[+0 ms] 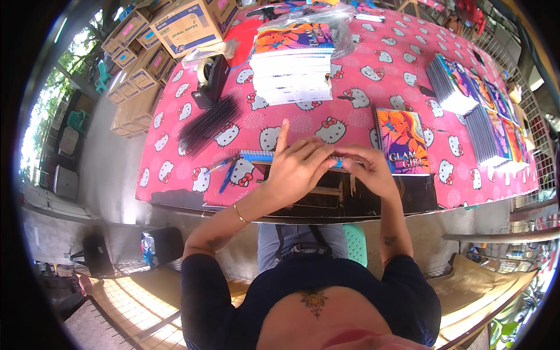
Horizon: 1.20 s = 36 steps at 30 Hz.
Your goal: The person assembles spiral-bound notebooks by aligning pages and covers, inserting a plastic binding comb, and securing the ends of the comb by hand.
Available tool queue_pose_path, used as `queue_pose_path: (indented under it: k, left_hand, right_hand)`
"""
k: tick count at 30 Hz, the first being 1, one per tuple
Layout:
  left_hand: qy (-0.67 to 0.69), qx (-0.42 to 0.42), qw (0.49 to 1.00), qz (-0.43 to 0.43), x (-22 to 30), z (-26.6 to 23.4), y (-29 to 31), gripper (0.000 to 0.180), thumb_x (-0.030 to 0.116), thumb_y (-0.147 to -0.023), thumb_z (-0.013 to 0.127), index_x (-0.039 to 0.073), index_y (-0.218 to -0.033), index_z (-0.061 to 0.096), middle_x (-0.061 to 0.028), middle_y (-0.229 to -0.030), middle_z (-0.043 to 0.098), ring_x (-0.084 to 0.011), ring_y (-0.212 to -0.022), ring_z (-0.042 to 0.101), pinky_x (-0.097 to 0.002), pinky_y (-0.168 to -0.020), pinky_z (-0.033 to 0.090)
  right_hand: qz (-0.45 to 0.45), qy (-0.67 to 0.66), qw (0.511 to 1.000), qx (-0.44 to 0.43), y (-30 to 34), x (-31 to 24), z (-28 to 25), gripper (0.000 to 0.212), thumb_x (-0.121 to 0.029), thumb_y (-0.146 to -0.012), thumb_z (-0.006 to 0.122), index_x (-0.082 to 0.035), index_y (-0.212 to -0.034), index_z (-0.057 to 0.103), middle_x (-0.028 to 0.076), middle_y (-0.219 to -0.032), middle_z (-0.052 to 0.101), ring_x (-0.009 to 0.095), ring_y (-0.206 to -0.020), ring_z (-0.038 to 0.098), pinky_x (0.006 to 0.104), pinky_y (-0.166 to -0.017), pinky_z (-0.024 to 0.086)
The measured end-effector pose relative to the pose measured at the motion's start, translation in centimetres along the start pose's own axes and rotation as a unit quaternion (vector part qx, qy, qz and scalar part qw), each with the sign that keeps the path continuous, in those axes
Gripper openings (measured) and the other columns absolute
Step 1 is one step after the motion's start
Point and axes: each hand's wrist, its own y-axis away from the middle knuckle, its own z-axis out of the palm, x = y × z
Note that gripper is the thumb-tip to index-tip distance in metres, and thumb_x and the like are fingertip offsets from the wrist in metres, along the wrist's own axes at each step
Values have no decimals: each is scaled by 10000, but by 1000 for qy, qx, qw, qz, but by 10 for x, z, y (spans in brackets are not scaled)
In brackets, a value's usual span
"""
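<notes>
At the table's near edge lies a spiral notebook (255, 156), its blue edge and wire coil showing to the left of my hands. My left hand (298, 166) is closed over the coil edge, with one finger pointing up and the others bent onto the binding. From the other side my right hand (368, 168) grips the same edge, its fingertips meeting those of the left. Most of the notebook is hidden beneath my hands. A notebook with a colourful illustrated cover (402, 140) lies just beyond my right hand.
A bundle of black binding coils (210, 125) and a blue pen-like tool (226, 182) lie to the left. Behind them stands a black tape dispenser (213, 84). A tall stack of covers and pages (291, 76) rises at centre back. Bound notebooks (487, 134) are piled right; cardboard boxes (189, 29) stand back left.
</notes>
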Motion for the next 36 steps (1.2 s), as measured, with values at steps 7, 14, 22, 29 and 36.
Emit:
queue_pose_path:
  k: [7, 14, 22, 29, 36]
  left_hand:
    - [20, -8, 1000, -23, -1, 3, 3, 155, 242, -902, 730, 93, -940, 713, -35, -875, 731, -207, -882, 714, -553, -1197, 199]
    - [26, -26, 999, -21, 4, -3, 5, 155, 193, -872, 746, 75, -962, 701, -63, -876, 723, -242, -822, 699, -475, -1003, 454]
    - [322, 146, 907, -229, 6, -103, -27, 200, 1, -937, 616, -3, -1129, 674, -137, -1048, 721, -222, -897, 726, -374, -783, 624]
    - [370, -30, 924, -95, 20, -95, -68, 355, 198, -1022, 582, -51, -1273, 618, -157, -1269, 666, -234, -1137, 665, -369, -1008, 503]
    - [246, 45, 939, -236, -102, -40, -85, 276, 176, -997, 648, -23, -1185, 679, -108, -1127, 715, -169, -1008, 686, -301, -886, 516]
  right_hand:
    - [-7, 83, 995, -59, -17, -17, -22, 131, -23, -914, 699, 30, -1032, 716, 88, -919, 742, 132, -843, 712, 274, -767, 566]
    - [-63, 173, 979, -84, -30, -32, -13, 77, 43, -788, 673, 4, -838, 630, 88, -794, 644, 181, -693, 644, 291, -613, 503]
    - [-261, 238, 925, 138, 19, -96, 41, 577, -315, -841, 796, 36, -1271, 639, 223, -1170, 647, 364, -1053, 658, 428, -889, 538]
    - [-40, -26, 932, 359, 22, -77, -25, 480, -108, -970, 667, 26, -1403, 508, 112, -1145, 674, 196, -1013, 650, 322, -932, 500]
    - [216, 367, 847, 319, 84, 57, -184, 363, -119, -896, 713, -1, -1236, 669, 155, -924, 694, 222, -840, 693, 350, -752, 539]
